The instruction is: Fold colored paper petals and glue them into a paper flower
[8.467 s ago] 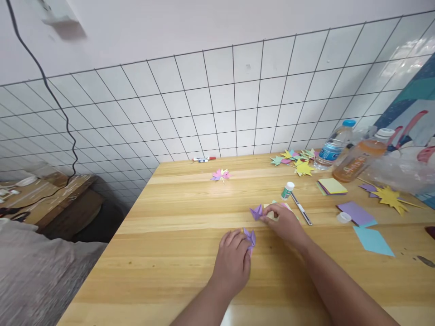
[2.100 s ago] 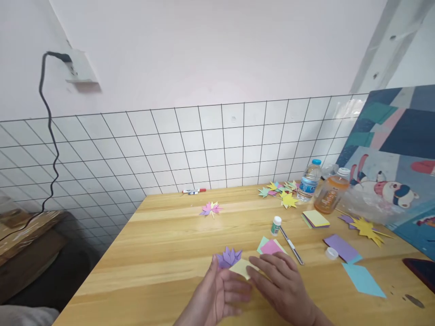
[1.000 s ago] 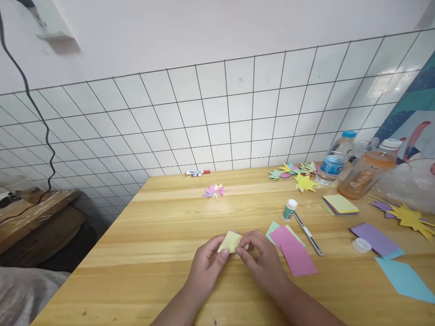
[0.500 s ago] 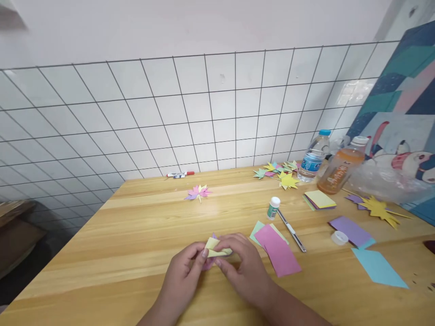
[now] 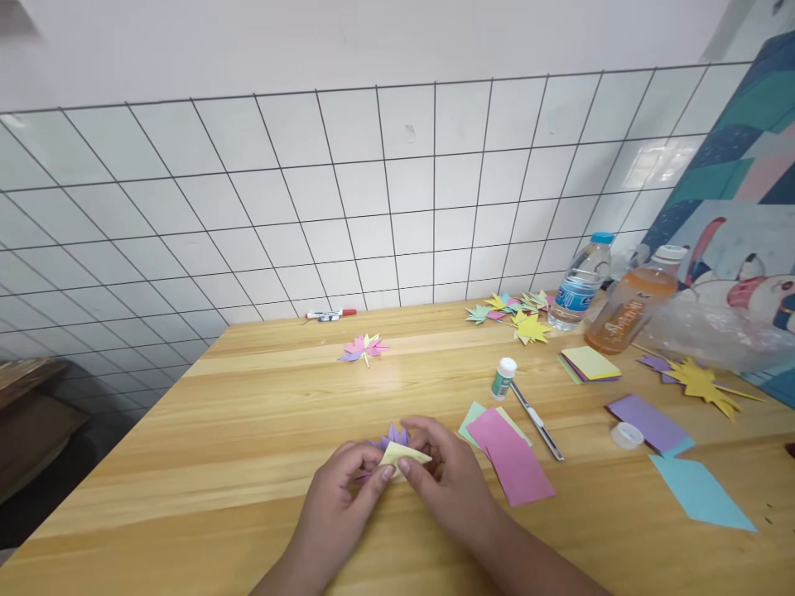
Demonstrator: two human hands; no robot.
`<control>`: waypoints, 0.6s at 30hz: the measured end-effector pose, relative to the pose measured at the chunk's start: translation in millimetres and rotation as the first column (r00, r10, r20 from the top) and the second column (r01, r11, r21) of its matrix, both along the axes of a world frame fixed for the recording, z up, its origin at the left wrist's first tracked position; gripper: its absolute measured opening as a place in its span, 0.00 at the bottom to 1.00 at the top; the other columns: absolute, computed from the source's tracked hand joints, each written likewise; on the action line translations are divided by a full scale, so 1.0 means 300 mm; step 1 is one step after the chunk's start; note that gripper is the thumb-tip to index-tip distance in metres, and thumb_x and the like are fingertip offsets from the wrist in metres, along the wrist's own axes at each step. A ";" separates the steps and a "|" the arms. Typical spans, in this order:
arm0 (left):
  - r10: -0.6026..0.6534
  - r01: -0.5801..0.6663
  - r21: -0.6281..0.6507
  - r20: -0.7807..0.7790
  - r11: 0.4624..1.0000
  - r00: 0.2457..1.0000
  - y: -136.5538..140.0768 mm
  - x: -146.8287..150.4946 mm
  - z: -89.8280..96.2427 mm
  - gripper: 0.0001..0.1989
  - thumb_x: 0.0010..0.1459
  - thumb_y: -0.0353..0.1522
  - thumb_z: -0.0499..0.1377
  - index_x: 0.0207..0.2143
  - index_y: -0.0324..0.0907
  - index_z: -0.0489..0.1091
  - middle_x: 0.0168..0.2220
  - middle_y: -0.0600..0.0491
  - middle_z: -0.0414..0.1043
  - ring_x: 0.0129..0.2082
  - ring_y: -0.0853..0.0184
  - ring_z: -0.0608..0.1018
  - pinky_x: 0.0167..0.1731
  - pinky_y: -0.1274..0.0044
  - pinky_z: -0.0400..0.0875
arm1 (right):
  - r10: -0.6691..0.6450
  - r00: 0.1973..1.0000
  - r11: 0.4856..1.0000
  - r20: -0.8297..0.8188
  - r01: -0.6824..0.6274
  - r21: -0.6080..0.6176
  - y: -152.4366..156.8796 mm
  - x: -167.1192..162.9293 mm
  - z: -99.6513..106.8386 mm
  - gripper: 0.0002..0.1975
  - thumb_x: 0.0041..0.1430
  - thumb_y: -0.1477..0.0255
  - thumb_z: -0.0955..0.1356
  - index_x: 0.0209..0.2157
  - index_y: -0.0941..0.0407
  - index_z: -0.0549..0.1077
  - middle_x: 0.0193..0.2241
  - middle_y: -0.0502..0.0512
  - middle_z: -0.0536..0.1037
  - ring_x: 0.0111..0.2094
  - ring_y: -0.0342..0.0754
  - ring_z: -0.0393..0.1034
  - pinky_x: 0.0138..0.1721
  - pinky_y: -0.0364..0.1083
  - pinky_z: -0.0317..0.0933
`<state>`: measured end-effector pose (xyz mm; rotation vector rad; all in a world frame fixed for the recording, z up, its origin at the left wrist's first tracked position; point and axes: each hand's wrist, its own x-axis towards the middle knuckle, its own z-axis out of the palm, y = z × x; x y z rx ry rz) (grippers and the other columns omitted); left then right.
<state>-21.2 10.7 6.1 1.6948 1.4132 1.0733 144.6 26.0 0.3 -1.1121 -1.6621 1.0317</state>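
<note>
While near purple petals (image 5: 396, 435), yellow paper (image 5: 399, 456) pinch-tight in left hand (image 5: 339, 503) and right hand (image 5: 458, 483).

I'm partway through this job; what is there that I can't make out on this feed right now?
All in the head view:
Purple flower: lower part hidden by the yellow paper and hands.
Left hand and right hand: several fingertips hidden behind the yellow paper.
Green paper: partly covered by the pink paper.
Small tube: label print too small to read.
Picture board: cut off by the right edge.
</note>
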 end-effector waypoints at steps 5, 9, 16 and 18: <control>-0.019 0.018 -0.017 -0.013 1.000 1.000 -0.005 -0.004 -0.003 0.09 0.54 0.38 0.57 0.30 0.43 0.73 0.30 0.50 0.73 0.31 0.63 0.74 0.33 0.77 0.68 | -0.103 0.981 0.994 0.163 0.095 0.057 0.004 0.005 0.012 0.07 0.54 0.71 0.66 0.23 0.55 0.70 0.21 0.48 0.70 0.26 0.43 0.63 0.26 0.41 0.55; -0.075 0.073 -0.054 -0.040 0.996 0.996 -0.009 -0.002 0.008 0.11 0.55 0.39 0.57 0.33 0.42 0.73 0.29 0.50 0.72 0.30 0.64 0.72 0.31 0.77 0.66 | -0.070 0.991 0.995 0.117 0.060 0.085 0.001 0.003 0.017 0.06 0.55 0.72 0.66 0.24 0.55 0.70 0.22 0.47 0.71 0.27 0.43 0.63 0.28 0.41 0.55; -0.047 0.043 -0.049 -0.088 0.998 0.995 -0.010 0.004 0.008 0.14 0.55 0.40 0.55 0.24 0.41 0.71 0.23 0.53 0.69 0.25 0.66 0.69 0.27 0.79 0.63 | -0.088 0.990 0.994 0.112 0.080 0.076 -0.004 -0.001 0.015 0.05 0.54 0.71 0.67 0.25 0.55 0.71 0.22 0.47 0.71 0.27 0.43 0.64 0.28 0.41 0.55; -0.063 0.059 -0.043 -0.095 0.997 0.994 -0.011 0.002 0.006 0.15 0.56 0.41 0.54 0.24 0.41 0.70 0.23 0.54 0.68 0.25 0.67 0.69 0.26 0.80 0.62 | -0.082 0.991 0.995 0.104 0.075 0.070 -0.004 -0.001 0.013 0.05 0.54 0.71 0.67 0.25 0.55 0.71 0.22 0.47 0.71 0.26 0.43 0.63 0.28 0.41 0.55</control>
